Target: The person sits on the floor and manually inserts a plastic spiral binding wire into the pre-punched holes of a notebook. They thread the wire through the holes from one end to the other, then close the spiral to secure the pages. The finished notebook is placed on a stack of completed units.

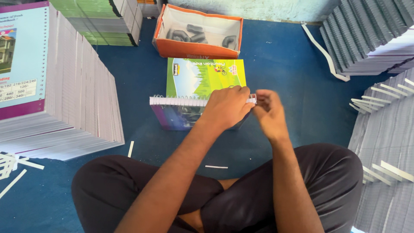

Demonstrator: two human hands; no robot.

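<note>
A notebook (pixel 202 75) with a green and yellow cover lies open on the blue floor in front of my crossed legs. A white spiral binding coil (pixel 177 101) runs along its spine. My left hand (pixel 226 108) rests over the right part of the coil, fingers pinched on it. My right hand (pixel 269 113) is right beside it, fingertips closed on the coil's right end. The lower cover (pixel 172 117) is purple and dark.
An orange cardboard box (pixel 170 47) holding grey rolls stands behind the notebook. Tall stacks of unbound notebooks rise at the left (pixel 73 95), top left (pixel 103 21) and right (pixel 371 34). White strips (pixel 215 167) lie scattered on the floor.
</note>
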